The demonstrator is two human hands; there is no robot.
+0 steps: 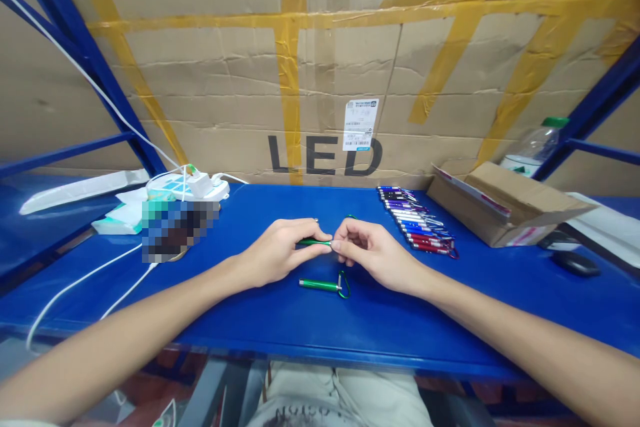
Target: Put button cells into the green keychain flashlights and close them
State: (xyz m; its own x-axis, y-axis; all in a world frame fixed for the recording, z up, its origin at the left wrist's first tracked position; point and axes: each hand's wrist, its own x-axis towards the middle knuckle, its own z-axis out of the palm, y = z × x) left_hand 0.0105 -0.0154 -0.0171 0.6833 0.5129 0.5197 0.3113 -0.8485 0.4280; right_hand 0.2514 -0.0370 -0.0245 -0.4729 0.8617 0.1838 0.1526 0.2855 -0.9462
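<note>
My left hand [280, 250] grips a slim green metal tube [314, 242] between thumb and fingers, above the blue table. At the tube's right end, the thumb and index finger of my right hand [367, 250] are pinched together; a bit of green shows just behind these fingers. Below both hands, a second green tube [319, 285] with a green carabiner [344, 285] at its right end lies on the table. To the right is a row of several similar tubes [415, 223] in purple, white, blue and red, with clips.
An open cardboard box [500, 203] stands at the right, beside a black mouse [575, 263] and a clear bottle [535, 147]. At the left are a white power strip [215, 187], cables and a blurred object. Taped cardboard [225, 93] rises behind the table [250, 327].
</note>
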